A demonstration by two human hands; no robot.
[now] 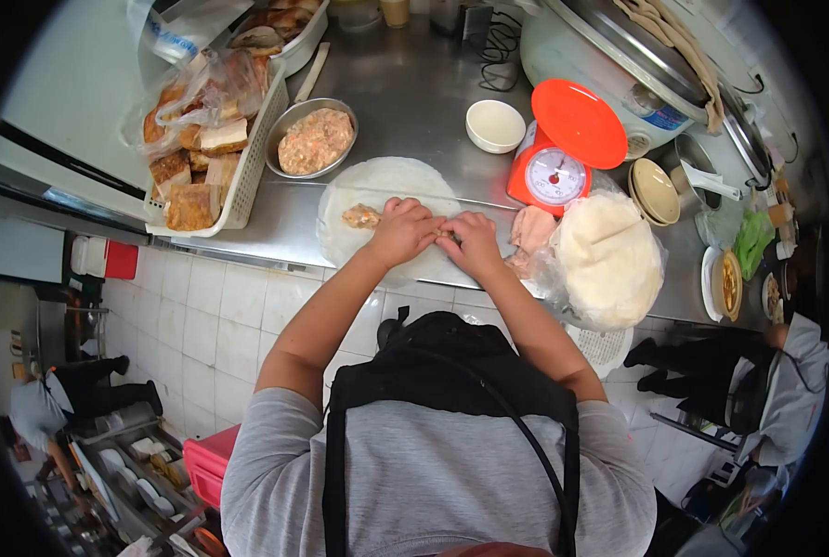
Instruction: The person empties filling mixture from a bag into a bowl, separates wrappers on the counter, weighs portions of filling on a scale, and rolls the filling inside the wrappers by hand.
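Observation:
A round, translucent wrapper sheet [340, 243] lies at the front of the steel counter. A strip of minced filling [361, 216] runs across it, partly covered by my hands. My left hand [403, 230] bends over the middle of the strip, fingers closed on the filling. Beside it, my right hand [473, 245] pinches the strip's right end, its fingertips close to the left ones. A metal bowl [272, 148] of pinkish minced filling [316, 141] stands behind the sheet. To the right lies a stack of pale round wrappers [609, 260] in clear plastic.
A red kitchen scale [549, 176] and a white bowl [496, 127] stand at the back right. Browned pork chunks [196, 167] fill a white basket [247, 186] on the left. Pink pieces [530, 237] lie beside the scale. Other people [795, 390] stand at both sides.

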